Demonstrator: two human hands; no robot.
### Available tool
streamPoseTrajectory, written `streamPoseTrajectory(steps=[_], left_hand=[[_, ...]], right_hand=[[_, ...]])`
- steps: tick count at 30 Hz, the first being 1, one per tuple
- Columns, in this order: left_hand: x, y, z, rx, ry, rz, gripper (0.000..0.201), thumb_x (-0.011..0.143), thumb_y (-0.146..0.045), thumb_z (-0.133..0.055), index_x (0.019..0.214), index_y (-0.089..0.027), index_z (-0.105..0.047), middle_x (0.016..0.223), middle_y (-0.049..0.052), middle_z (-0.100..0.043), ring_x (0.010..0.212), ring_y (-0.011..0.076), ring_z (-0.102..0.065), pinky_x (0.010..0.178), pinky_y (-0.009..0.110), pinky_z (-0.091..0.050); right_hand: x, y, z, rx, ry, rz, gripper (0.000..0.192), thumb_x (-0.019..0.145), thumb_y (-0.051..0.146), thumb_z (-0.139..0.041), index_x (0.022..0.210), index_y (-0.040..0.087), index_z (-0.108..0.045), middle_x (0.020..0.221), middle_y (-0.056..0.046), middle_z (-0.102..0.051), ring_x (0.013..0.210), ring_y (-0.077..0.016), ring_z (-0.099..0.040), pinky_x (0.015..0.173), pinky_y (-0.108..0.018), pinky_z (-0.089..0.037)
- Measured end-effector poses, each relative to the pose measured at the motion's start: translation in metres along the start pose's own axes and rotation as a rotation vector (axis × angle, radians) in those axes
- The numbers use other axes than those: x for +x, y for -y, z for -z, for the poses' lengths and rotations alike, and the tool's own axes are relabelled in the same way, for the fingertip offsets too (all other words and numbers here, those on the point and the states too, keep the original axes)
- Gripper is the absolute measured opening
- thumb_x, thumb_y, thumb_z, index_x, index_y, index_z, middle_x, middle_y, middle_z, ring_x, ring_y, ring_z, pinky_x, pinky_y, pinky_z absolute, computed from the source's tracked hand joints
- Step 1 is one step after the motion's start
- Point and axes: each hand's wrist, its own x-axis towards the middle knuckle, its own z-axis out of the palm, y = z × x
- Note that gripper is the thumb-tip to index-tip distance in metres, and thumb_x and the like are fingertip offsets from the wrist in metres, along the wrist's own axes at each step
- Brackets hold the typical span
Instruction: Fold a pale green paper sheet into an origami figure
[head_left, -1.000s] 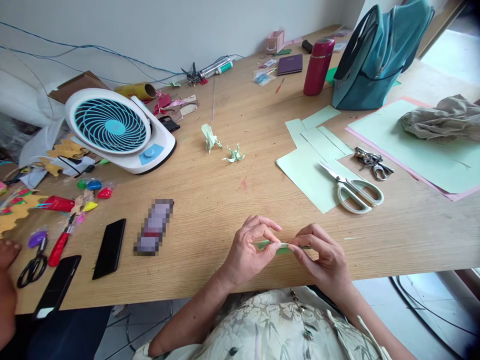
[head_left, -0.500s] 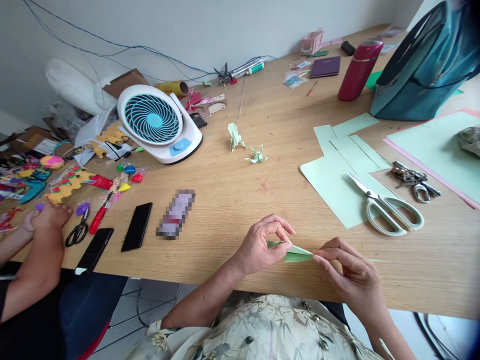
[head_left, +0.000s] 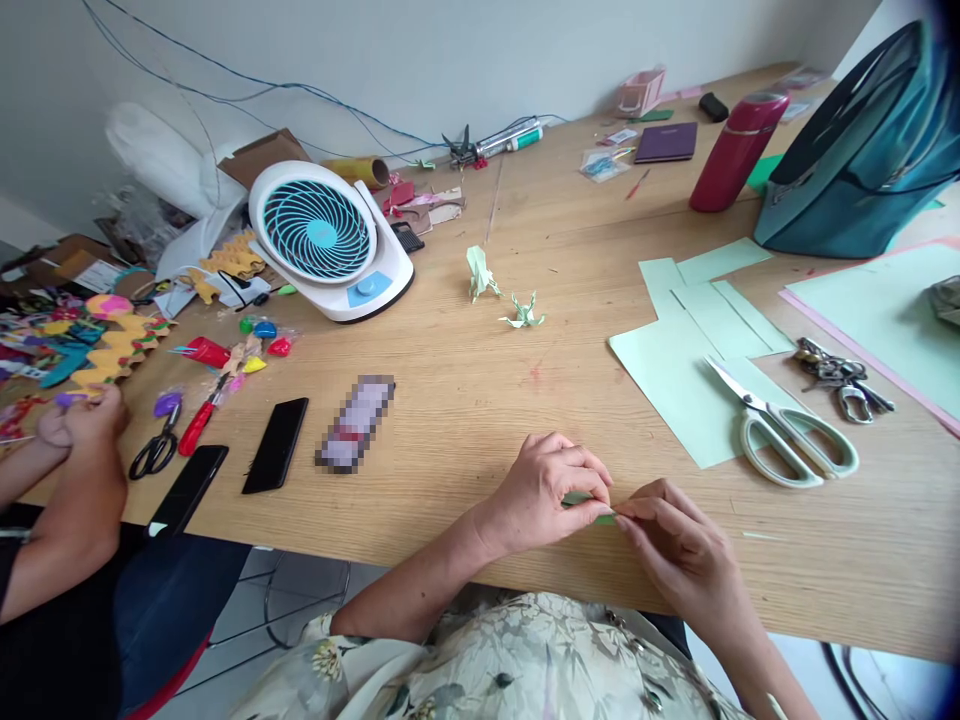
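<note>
A narrow folded piece of light green paper [head_left: 576,498] is pinched between my two hands near the table's front edge. My left hand [head_left: 551,495] is closed over most of it, thumb below and fingers on top. At its right tip, the thumb and forefinger of my right hand [head_left: 675,535] press together. Much of the paper is hidden behind my fingers. Farther back stand two folded green paper figures [head_left: 480,273], [head_left: 523,312] side by side. To the right, scissors with pale handles [head_left: 780,430] rest partly on light green sheets [head_left: 667,385].
Keys [head_left: 840,375] lie beside the sheets, with a red bottle [head_left: 739,150] and teal bag [head_left: 855,180] behind. A white fan [head_left: 322,240], two black phones [head_left: 276,445] and a pixelated object [head_left: 356,425] are leftward. Another person's hands [head_left: 86,420] rest at far left.
My left hand has slid right along the folded paper toward my right hand, covering more of it. The view has shifted slightly. The other person's hands have moved a little.
</note>
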Motion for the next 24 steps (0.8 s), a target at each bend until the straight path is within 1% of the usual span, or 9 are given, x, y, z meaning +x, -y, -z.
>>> streamPoseTrajectory(steps=[2,5,10,14,17,19,21,24], left_hand=[[0.000,-0.001,0.000,0.023,0.035,-0.003,0.009,0.088,-0.024,-0.071,0.079,-0.023,-0.071,0.101,-0.005,-0.076,0.097,0.0174,-0.058,0.095,0.035,-0.035],[-0.001,0.000,0.000,0.025,0.051,0.005,0.013,0.091,-0.029,-0.070,0.079,-0.023,-0.072,0.097,-0.004,-0.077,0.098,0.0177,-0.058,0.096,0.035,-0.035],[-0.001,0.005,-0.001,-0.035,0.020,0.002,0.013,0.089,-0.032,-0.073,0.078,-0.024,-0.074,0.101,-0.003,-0.077,0.099,0.0174,-0.060,0.100,0.034,-0.035],[0.000,0.008,-0.002,-0.116,-0.034,-0.020,0.016,0.086,-0.030,-0.076,0.072,-0.023,-0.072,0.091,-0.003,-0.077,0.092,0.0162,-0.062,0.095,0.032,-0.038],[0.000,0.009,0.001,-0.173,-0.054,-0.008,0.015,0.085,-0.027,-0.076,0.072,-0.022,-0.071,0.088,-0.002,-0.077,0.086,0.0149,-0.062,0.092,0.031,-0.041],[0.001,0.010,0.003,-0.169,-0.042,-0.009,0.016,0.086,-0.027,-0.075,0.072,-0.021,-0.071,0.086,-0.001,-0.076,0.085,0.0144,-0.061,0.091,0.031,-0.041],[0.001,0.011,0.006,-0.146,-0.013,-0.010,0.017,0.086,-0.028,-0.075,0.072,-0.021,-0.071,0.085,-0.001,-0.075,0.085,0.0146,-0.061,0.091,0.031,-0.040],[0.001,0.011,0.007,-0.122,0.045,-0.002,0.014,0.087,-0.027,-0.073,0.075,-0.021,-0.070,0.091,-0.001,-0.075,0.091,0.0155,-0.061,0.092,0.031,-0.039]], right_hand=[[0.001,0.001,-0.001,0.002,0.009,0.002,0.008,0.094,0.016,-0.060,0.093,0.023,-0.063,0.087,-0.002,-0.056,0.076,-0.0145,-0.057,0.065,-0.027,-0.043],[0.002,0.002,-0.002,-0.011,0.007,0.018,0.009,0.095,0.016,-0.059,0.090,0.023,-0.062,0.084,-0.001,-0.055,0.073,-0.0138,-0.056,0.062,-0.026,-0.042],[0.002,0.002,-0.002,-0.023,-0.032,0.016,0.010,0.094,0.016,-0.058,0.087,0.022,-0.061,0.083,-0.001,-0.054,0.070,-0.0131,-0.054,0.057,-0.026,-0.040],[0.001,0.000,-0.001,-0.022,-0.052,0.005,0.011,0.094,0.016,-0.060,0.084,0.022,-0.059,0.079,0.000,-0.052,0.065,-0.0124,-0.051,0.054,-0.026,-0.037],[0.000,-0.002,0.001,-0.033,-0.083,0.006,0.012,0.093,0.016,-0.061,0.083,0.021,-0.058,0.077,0.001,-0.051,0.060,-0.0113,-0.047,0.052,-0.027,-0.035],[-0.001,-0.003,0.002,-0.034,-0.092,0.010,0.012,0.093,0.016,-0.061,0.083,0.021,-0.059,0.075,0.001,-0.050,0.059,-0.0110,-0.046,0.051,-0.027,-0.034],[-0.001,-0.005,0.003,-0.024,-0.073,0.013,0.011,0.093,0.016,-0.061,0.084,0.021,-0.059,0.075,0.001,-0.050,0.060,-0.0114,-0.047,0.052,-0.026,-0.034],[-0.002,-0.006,0.003,-0.022,-0.041,0.002,0.010,0.094,0.016,-0.061,0.085,0.022,-0.060,0.076,0.000,-0.050,0.063,-0.0123,-0.049,0.054,-0.026,-0.036]])
